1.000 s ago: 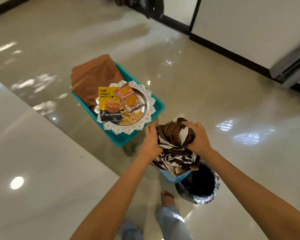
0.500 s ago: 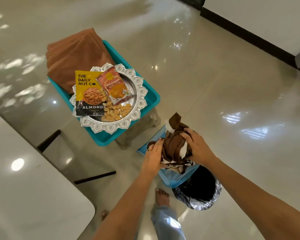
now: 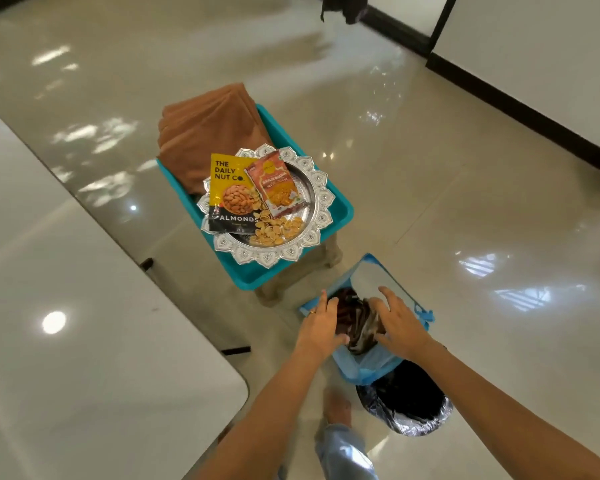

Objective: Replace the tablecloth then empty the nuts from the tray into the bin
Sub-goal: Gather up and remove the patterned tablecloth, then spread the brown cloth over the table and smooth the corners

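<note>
The left hand [image 3: 321, 325] and right hand [image 3: 400, 323] press the crumpled striped cloth [image 3: 359, 323] down between them into the blue-lined bin [image 3: 368, 370], fingers spread and loose, neither clasping it. The folded brown cloth [image 3: 212, 129] lies ahead and leftward in the teal tub [image 3: 253, 277], its long axis running away from the person and nearer the left hand (likely the next reach). The silver tray [image 3: 267, 258] of loose nuts [image 3: 278, 230] overlaps its near end. A white table [image 3: 84, 341] stands left on the glossy floor [image 3: 465, 168].

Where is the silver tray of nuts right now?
Head view, centre: the silver tray sits atop the teal tub, beside the folded brown cloth, beyond and left of the blue bag.
</note>
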`<state>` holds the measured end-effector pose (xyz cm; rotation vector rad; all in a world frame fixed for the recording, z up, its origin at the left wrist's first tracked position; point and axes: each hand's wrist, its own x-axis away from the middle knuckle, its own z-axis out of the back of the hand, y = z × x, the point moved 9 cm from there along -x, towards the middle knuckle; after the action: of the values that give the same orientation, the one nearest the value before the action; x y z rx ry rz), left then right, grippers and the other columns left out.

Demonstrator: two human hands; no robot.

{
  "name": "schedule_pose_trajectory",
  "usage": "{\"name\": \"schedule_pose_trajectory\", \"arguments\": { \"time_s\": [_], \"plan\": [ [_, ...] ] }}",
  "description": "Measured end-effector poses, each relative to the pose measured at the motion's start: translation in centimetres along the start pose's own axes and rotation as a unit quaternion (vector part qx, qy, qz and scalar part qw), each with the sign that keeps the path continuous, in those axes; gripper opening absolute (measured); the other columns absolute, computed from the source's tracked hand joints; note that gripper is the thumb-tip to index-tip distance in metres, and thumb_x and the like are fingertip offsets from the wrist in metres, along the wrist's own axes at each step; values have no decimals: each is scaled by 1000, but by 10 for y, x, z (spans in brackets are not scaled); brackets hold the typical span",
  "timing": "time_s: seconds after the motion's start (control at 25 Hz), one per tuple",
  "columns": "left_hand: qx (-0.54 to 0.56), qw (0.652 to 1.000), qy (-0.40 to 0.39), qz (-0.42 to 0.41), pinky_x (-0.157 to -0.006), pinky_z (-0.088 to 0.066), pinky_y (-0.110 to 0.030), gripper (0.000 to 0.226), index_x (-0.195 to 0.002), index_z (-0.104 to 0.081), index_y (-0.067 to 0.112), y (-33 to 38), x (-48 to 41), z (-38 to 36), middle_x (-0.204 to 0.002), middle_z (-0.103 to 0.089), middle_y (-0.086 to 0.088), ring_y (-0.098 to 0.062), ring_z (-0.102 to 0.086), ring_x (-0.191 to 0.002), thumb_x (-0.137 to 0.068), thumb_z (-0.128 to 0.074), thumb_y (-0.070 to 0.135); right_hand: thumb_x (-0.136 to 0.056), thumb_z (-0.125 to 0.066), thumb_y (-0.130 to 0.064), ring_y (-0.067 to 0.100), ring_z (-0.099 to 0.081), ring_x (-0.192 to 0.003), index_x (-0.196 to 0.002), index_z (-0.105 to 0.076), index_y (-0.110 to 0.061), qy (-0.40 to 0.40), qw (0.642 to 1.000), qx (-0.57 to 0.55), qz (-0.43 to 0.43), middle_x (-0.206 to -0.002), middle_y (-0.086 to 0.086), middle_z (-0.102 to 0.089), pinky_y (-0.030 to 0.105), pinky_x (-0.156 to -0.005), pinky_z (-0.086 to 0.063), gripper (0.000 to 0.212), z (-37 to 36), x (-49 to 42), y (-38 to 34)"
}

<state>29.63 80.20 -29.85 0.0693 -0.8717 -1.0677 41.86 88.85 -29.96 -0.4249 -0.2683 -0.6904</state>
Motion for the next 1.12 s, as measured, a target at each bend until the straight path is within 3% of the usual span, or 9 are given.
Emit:
{"name": "schedule_pose_trajectory", "arguments": {
  "time_s": [0.12,0.28,0.4,0.6,0.84,1.0,1.12],
  "plan": [
    [70,996,49,-25,-108,-35,-43,78,-146,-23,9,0,35,65,-160,1,-11,-34,-32,-138,-86,-67,34,-66,-70,-13,45,-40,-126,-133,-28,-17,24,999,-30,32,-146,25,-28,50,-92,-47,79,32,-7,-49],
    [109,980,150,-70,-111,-26,-36,76,-147,-23,8,-28,92,180,-157,-15,-14,-29,-24,-141,-88,-65,30,-68,-71,-8,41,-32,-132,-134,-37,-2,95,992,-60,55,-143,26,-31,51,-107,-35,74,99,-36,-140],
    [122,971,200,-52,-108,-29,-32,69,-143,-29,9,-77,123,248,-149,-33,-11,-26,-35,-135,-88,-65,29,-67,-65,-12,39,-41,-121,-128,-45,0,146,983,-64,87,-135,24,-40,53,-97,-43,66,142,-62,-216],
    [150,959,241,0,-105,-33,-29,63,-140,-33,12,-146,153,310,-144,-39,-8,-22,-40,-130,-89,-65,28,-73,-72,-13,41,-40,-123,-128,-46,0,178,975,-76,107,-135,24,-39,49,-103,-36,62,183,-105,-303],
    [193,947,252,56,-106,-38,-35,73,-146,-25,16,-197,129,354,-151,-32,-5,-23,-42,-131,-88,-64,35,-78,-66,-12,38,-42,-120,-127,-46,-1,162,977,-75,115,-131,22,-42,44,-101,-36,55,223,-203,-328],
    [213,934,274,88,-104,-37,-31,73,-145,-27,13,-225,75,383,-148,-35,-7,-22,-43,-130,-87,-66,33,-73,-71,-17,36,-39,-123,-133,-41,-3,113,985,-79,100,-134,18,-38,41,-102,-35,68,242,-309,-309],
    [237,931,262,95,-90,-38,-21,70,-142,-30,12,-234,3,396,-140,-43,-7,-18,-50,-118,-86,-67,30,-69,-77,-29,38,-32,-131,-139,-33,-5,80,994,-43,62,-145,19,-28,43,-107,-34,86,244,-394,-280]
  ]
}}
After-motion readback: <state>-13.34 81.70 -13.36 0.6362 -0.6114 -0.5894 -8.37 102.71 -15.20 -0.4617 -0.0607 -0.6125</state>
